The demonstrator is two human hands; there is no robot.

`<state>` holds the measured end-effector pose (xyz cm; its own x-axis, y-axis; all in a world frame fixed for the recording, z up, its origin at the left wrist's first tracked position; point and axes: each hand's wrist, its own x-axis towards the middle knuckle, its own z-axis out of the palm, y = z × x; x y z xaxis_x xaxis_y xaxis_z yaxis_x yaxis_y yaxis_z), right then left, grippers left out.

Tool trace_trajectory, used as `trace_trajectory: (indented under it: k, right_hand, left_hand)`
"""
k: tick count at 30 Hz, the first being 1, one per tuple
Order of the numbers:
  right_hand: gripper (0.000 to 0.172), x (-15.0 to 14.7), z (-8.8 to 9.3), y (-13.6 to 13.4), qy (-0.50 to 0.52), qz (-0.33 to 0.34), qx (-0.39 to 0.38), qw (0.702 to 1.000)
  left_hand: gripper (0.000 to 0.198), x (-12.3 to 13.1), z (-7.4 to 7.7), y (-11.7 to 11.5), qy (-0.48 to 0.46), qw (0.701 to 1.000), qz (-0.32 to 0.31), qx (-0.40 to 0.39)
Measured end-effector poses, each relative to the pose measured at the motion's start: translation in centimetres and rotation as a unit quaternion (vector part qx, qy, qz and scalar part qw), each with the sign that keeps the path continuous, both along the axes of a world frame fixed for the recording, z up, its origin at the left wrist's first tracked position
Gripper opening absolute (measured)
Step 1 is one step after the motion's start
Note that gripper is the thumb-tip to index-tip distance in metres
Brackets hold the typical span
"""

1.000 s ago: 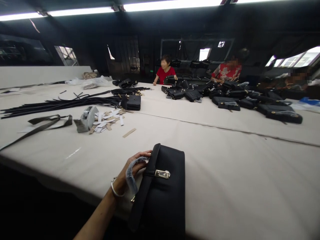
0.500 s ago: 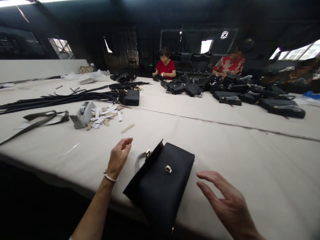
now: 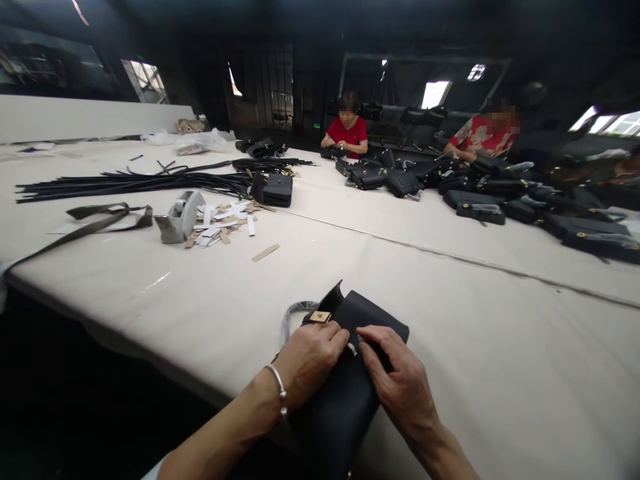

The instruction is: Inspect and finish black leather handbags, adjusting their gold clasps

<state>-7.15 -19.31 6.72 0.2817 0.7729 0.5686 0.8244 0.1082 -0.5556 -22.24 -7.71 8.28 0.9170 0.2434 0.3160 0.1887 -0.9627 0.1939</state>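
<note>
A black handbag point(image 3: 345, 400) lies at the near edge of the cloth-covered table point(image 3: 450, 320), its flap with a gold clasp point(image 3: 320, 317) raised toward me. My left hand point(image 3: 307, 360), a bracelet on its wrist, rests on the bag with fingers curled and pinched at the middle of its front. My right hand point(image 3: 395, 377) meets it there, fingertips pressed together on the same spot. A wrapped handle point(image 3: 293, 313) curves out at the bag's far left.
A tape dispenser point(image 3: 180, 217) and scattered paper strips point(image 3: 225, 223) lie at the left, behind them long black straps point(image 3: 140, 181) and a small black bag point(image 3: 273, 189). Many black bags point(image 3: 500, 197) are piled at the far right, where two people point(image 3: 347, 130) sit working.
Both hands, open above the table half a second ago, have come down onto the bag and closed at its front. The bag has turned and slid nearer to me.
</note>
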Motion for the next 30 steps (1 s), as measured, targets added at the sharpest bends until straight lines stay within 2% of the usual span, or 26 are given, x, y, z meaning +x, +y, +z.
trace_trajectory:
  k: [3,10,19,22,26,30]
  right_hand:
    - [0.018,0.0,-0.2,-0.2,-0.002,-0.005,0.002,1.0]
    - [0.018,-0.2,-0.1,-0.5,0.014,-0.011,-0.007,1.0]
    - [0.019,-0.2,-0.5,-0.6,0.03,-0.004,-0.007,1.0]
    - [0.021,-0.1,-0.4,-0.6,0.037,-0.002,-0.032,0.999]
    - [0.026,0.0,0.2,-0.6,0.074,0.015,-0.08,0.994]
    - [0.027,0.2,1.4,-0.6,0.131,0.041,-0.136,0.981]
  left_hand:
    - [0.014,0.4,-0.5,0.7,0.021,1.0,-0.015,0.005]
    - [0.013,0.5,-1.3,0.7,-0.011,0.999,-0.021,0.032]
    - [0.013,0.8,-0.9,0.4,-0.055,0.996,0.001,0.077]
    - [0.016,0.9,-0.8,0.2,-0.1,0.991,0.007,0.09]
    - [0.017,0.9,-0.7,0.0,-0.18,0.981,-0.004,0.066]
    - [0.017,0.7,-0.2,-0.3,-0.199,0.978,-0.034,0.052]
